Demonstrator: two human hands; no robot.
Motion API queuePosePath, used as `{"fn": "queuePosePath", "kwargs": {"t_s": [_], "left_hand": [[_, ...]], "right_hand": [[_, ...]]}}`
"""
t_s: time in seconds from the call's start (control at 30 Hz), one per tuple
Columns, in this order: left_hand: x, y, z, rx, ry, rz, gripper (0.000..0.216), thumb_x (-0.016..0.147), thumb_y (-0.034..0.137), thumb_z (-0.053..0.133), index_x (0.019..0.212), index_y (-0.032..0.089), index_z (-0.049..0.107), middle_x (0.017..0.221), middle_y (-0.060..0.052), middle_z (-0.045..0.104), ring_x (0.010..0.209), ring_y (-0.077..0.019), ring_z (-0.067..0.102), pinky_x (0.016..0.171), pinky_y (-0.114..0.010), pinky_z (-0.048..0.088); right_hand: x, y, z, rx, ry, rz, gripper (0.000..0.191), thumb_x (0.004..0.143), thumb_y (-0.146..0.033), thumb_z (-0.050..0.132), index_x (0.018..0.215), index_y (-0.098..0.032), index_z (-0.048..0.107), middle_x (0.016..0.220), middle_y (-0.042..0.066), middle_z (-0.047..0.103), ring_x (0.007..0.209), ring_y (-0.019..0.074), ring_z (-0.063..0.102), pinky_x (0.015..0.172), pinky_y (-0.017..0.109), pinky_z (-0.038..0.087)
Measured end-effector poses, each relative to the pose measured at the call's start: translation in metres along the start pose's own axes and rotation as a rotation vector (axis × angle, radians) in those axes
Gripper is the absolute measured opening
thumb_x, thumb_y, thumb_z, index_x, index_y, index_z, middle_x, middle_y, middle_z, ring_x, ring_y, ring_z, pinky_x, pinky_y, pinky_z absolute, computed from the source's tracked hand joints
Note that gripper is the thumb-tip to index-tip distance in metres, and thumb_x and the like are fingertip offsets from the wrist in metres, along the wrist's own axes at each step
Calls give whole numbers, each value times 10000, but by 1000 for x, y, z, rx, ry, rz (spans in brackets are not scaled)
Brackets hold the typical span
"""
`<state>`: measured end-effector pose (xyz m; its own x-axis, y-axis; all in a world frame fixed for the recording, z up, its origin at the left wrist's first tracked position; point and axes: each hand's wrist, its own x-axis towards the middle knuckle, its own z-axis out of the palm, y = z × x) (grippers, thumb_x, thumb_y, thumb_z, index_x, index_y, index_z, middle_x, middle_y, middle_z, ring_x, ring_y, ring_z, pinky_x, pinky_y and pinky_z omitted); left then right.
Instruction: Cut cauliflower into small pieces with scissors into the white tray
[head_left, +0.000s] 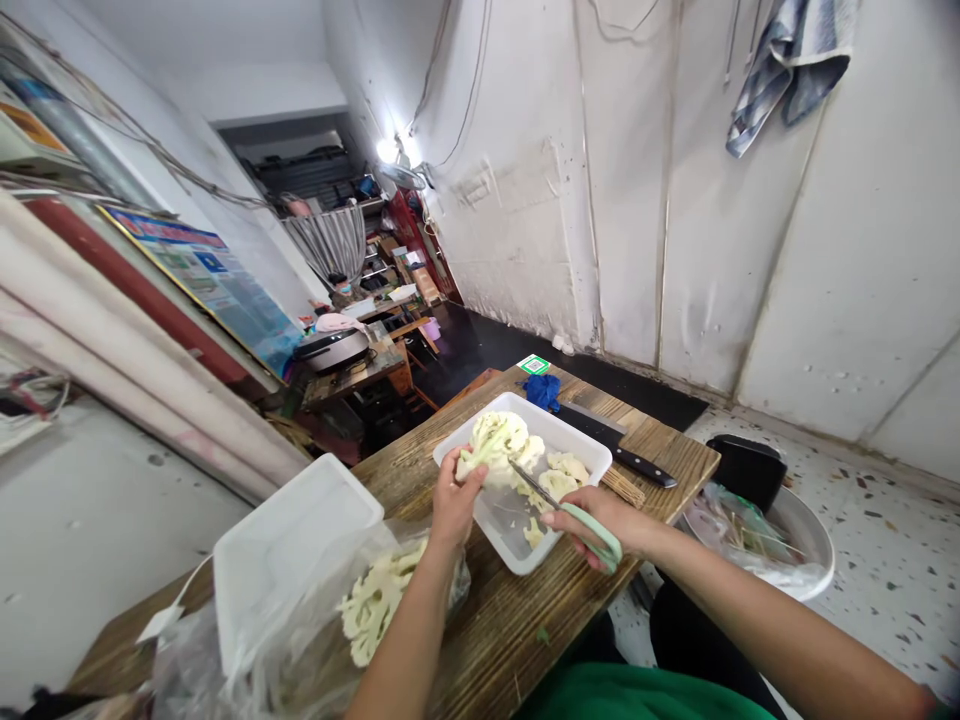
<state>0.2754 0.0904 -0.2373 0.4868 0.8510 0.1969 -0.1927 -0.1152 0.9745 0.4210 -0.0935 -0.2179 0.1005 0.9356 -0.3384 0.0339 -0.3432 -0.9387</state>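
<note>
My left hand (pixel 453 496) grips a large piece of cauliflower (pixel 493 442) over a white rectangular tray (pixel 592 455) on the wooden table (pixel 495 640). My right hand (pixel 600 522) is closed on green-handled scissors (pixel 574 512), whose blades point at the cauliflower's stem. Several cut florets (pixel 564 474) lie in the tray.
A clear plastic bag with more cauliflower (pixel 373 602) lies at my left, beside an upturned white tray (pixel 289 545). A cleaver (pixel 615 440) and a blue cloth (pixel 541 390) lie behind the tray. A basin with a bag (pixel 780 550) stands right of the table.
</note>
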Motion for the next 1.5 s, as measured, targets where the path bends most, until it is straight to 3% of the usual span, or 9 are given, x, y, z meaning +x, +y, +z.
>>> {"fn": "queuePosePath", "kwargs": {"t_s": [0.1, 0.2, 0.3, 0.43, 0.73, 0.87, 1.03, 1.3, 1.5], "left_hand": [[4, -2, -7, -107, -9, -103, 489, 659, 402, 755, 1033, 220, 499, 935, -13, 592, 766, -145, 593, 665, -267, 493], [6, -1, -14, -45, 7, -53, 511, 628, 350, 785, 1044, 207, 526, 1019, -25, 589, 828, -143, 593, 719, -259, 487], [7, 5, -17, 42, -35, 61, 472, 656, 322, 775, 1045, 209, 533, 1160, -55, 569, 1016, -195, 581, 844, -291, 472], [3, 19, -14, 250, -144, 269, 408, 690, 271, 763, 1027, 219, 539, 1376, -93, 457, 1321, -265, 378, 1060, -386, 338], [-9, 46, -4, 764, -372, 700, 406, 784, 234, 691, 1138, 214, 494, 1475, -171, 327, 1348, -295, 340, 1056, -478, 347], [-12, 51, 1, 847, -456, 818, 373, 825, 175, 627, 1159, 195, 464, 1480, -194, 290, 1355, -293, 324, 1061, -478, 345], [-18, 44, 4, 890, -464, 819, 333, 835, 147, 592, 1142, 186, 470, 1508, -205, 220, 1364, -305, 298, 1061, -498, 338], [-17, 30, -2, 896, -531, 786, 315, 844, 149, 578, 1139, 189, 475, 1495, -216, 253, 1371, -296, 290, 1056, -505, 334], [-4, 19, -15, 695, -476, 495, 322, 769, 236, 683, 1048, 211, 524, 1459, -180, 355, 1344, -286, 352, 1071, -499, 306]], "right_hand": [[-13, 6, -2, 175, -157, -45, 569, 749, -718, 536, 890, -168, 572, 556, -38, 526, 385, 85, 501, 326, 167, 338], [-21, 6, -2, 182, -116, -73, 547, 742, -705, 559, 844, -168, 563, 558, -41, 515, 393, 80, 500, 333, 166, 356], [-22, 2, -2, 82, -18, -69, 528, 715, -686, 600, 673, -170, 498, 510, -39, 491, 377, 96, 494, 319, 186, 374], [-22, -4, -3, -16, -29, -164, 483, 753, -631, 597, 652, -174, 479, 510, -32, 492, 396, 97, 496, 344, 186, 377], [-22, -9, -5, -147, -5, -176, 449, 788, -612, 569, 683, -182, 491, 527, -32, 490, 428, 104, 510, 397, 196, 401], [-17, -5, -6, -150, 0, -184, 461, 793, -624, 553, 679, -181, 494, 509, -34, 501, 420, 104, 513, 395, 195, 402], [-13, -6, -1, -92, -7, -135, 541, 790, -664, 518, 573, -170, 476, 437, -24, 491, 368, 98, 489, 362, 196, 388], [5, 5, 14, 59, 91, 47, 485, 673, -633, 666, 658, -177, 505, 378, -69, 424, 288, 102, 434, 255, 191, 322], [-5, 13, -1, 130, -19, 34, 512, 709, -670, 617, 745, -165, 540, 428, -47, 464, 318, 101, 443, 290, 194, 330]]}}
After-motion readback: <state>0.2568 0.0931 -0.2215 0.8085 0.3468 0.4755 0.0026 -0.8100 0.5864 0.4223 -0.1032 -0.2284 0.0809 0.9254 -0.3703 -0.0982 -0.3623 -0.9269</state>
